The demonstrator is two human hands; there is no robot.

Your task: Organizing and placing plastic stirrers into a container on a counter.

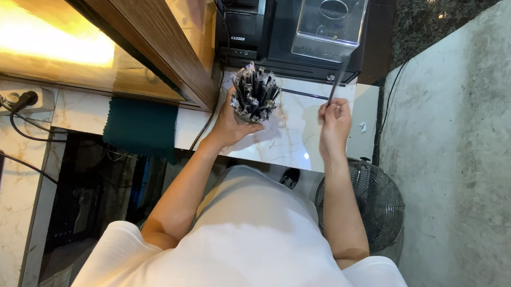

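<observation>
Fingers of the left hand (230,123) wrap around a cup (250,112) packed with dark wrapped straws (256,88), which sits on the marble counter (295,138) just in front of the black printer (246,14). Right of the cup, the right hand (336,119) pinches one thin dark straw (338,81) between thumb and fingertips — its far end points up toward the clear plastic box (330,19) beside the printer. Another straw (304,93) lies flat on the counter between cup and right hand — apart from both.

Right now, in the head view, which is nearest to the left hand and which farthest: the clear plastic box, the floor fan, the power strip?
From the left hand:
1. Clear plastic box, above and right.
2. Floor fan, lower right.
3. Power strip, far left.
</observation>
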